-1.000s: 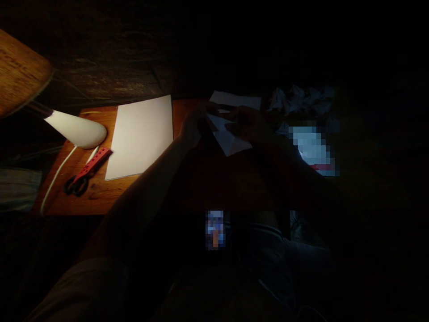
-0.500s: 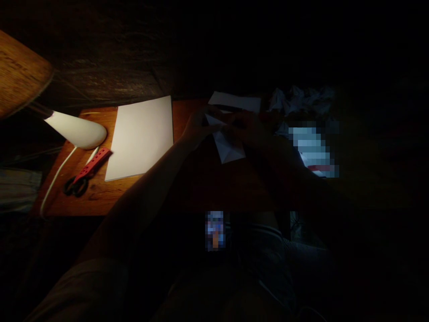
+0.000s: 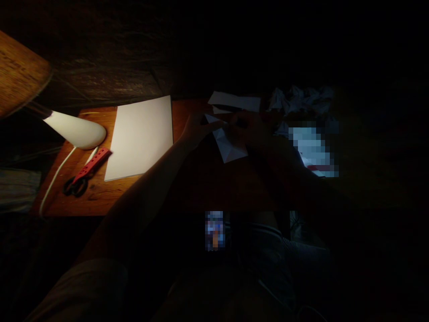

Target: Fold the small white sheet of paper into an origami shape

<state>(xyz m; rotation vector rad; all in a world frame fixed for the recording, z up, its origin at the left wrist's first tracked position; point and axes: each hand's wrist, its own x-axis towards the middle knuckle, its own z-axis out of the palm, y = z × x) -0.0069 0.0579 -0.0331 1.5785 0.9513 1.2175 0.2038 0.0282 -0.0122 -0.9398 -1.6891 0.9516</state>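
A small piece of creased, folded white paper (image 3: 231,150) lies between my hands over the dark middle of the wooden table. My left hand (image 3: 197,128) grips its left side, with the thumb stretched across the upper part. At the upper right edge my right hand (image 3: 250,127) has its fingers bent in on the same paper. Deep shadow hides most of the fingertips. Just beyond the hands lie white paper pieces (image 3: 241,102) with a dark strip across them.
White sheets (image 3: 142,136) lie left of my hands, near scissors in a red sheath (image 3: 92,165) and a lamp (image 3: 78,129) with a cord. Several folded paper shapes (image 3: 298,100) sit at the back right. A lit, blurred-out screen (image 3: 313,150) is at right, another (image 3: 214,230) below the table edge.
The folded paper has shifted slightly right and its lower part shows more creases. My left fingers have drawn down a little from its top, and my right hand has moved slightly.
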